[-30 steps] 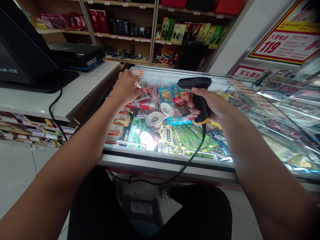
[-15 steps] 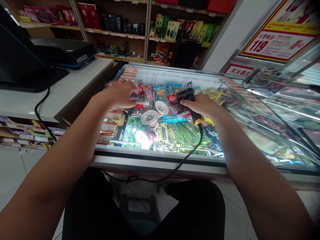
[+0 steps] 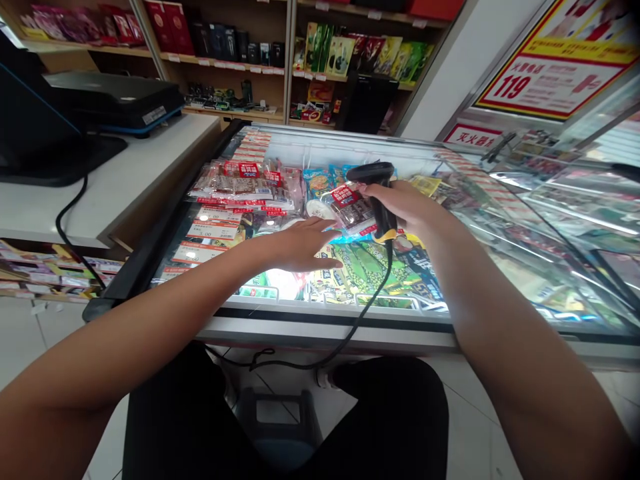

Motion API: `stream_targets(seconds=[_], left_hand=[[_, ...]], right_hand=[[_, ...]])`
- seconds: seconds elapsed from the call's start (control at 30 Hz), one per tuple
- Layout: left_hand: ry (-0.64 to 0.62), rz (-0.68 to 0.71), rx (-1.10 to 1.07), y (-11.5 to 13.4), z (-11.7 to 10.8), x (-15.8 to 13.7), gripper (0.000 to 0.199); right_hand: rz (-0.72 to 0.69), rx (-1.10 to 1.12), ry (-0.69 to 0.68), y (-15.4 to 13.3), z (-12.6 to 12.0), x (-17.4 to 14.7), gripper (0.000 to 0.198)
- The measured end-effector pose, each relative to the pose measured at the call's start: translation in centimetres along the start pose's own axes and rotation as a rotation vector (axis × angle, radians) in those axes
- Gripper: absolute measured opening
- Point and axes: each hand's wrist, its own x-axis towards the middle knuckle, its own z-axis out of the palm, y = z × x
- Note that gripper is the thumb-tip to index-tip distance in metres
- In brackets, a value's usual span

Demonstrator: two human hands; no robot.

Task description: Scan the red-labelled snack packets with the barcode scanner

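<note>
My right hand is wrapped round a black barcode scanner with a yellow band at its lower end. Its thumb side meets the edge of a clear packet with a red label; I cannot tell whether it grips the packet too. My left hand reaches palm down over the goods just left of that packet, fingers apart and holding nothing. A pile of similar red-labelled packets lies on the glass at the freezer's left. Under my left hand are a round white-lidded tub and green packets.
The chest freezer has a glass lid at its right. The scanner's black cable hangs over the front edge. At the left, a white counter bears a black scale. Stocked shelves stand behind, and a stool is below.
My left hand has left the red-labelled pile and moved right and nearer, its fingers now empty. The right hand keeps the scanner in almost the same place.
</note>
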Motion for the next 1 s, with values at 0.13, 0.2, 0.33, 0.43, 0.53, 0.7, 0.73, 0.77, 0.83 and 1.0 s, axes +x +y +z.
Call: stream_targets(seconds=[0.13,0.2,0.33,0.43,0.53,0.7,0.73,0.77,0.83,1.0], left_hand=[[0.035,0.002,-0.141,0.0,-0.4,-0.1,0.092],[0.121,-0.038,-0.311,0.3,-0.4,0.2,0.085],[0.442,-0.284,-0.848,0.6,-0.1,1.1,0.077],[0.706,-0.302,-1.152,0.5,0.1,1.8,0.065],[0.865,-0.241,-1.211,-0.3,-0.1,2.3,0.046],[1.124,-0.241,-1.15,-2.9,-1.3,2.0,0.028],[1.163,-0.258,-1.135,-3.5,-1.6,1.8,0.029],[1.191,-0.275,-1.118,-4.0,-1.9,1.7,0.03],[1.235,-0.311,-1.095,-4.9,-2.3,1.5,0.033],[1.325,-0.318,-1.077,-6.4,-2.2,1.8,0.028]], right_hand=[[0.056,0.121,0.025,-1.0,0.2,-0.8,0.047],[0.081,0.14,0.069,-1.9,0.6,-1.4,0.041],[0.1,0.315,0.16,-3.4,1.5,-2.2,0.027],[0.015,0.449,0.122,-3.8,2.3,-2.5,0.023],[-0.093,0.455,0.002,-3.7,3.0,-3.0,0.026],[-0.117,0.445,-0.113,-4.1,3.3,-4.2,0.025],[-0.1,0.47,-0.147,-4.2,3.3,-4.3,0.024],[-0.079,0.506,-0.192,-4.3,3.2,-4.4,0.023],[-0.017,0.581,-0.296,-4.3,3.1,-4.4,0.021],[0.078,0.615,-0.408,-4.2,3.4,-4.3,0.021]])
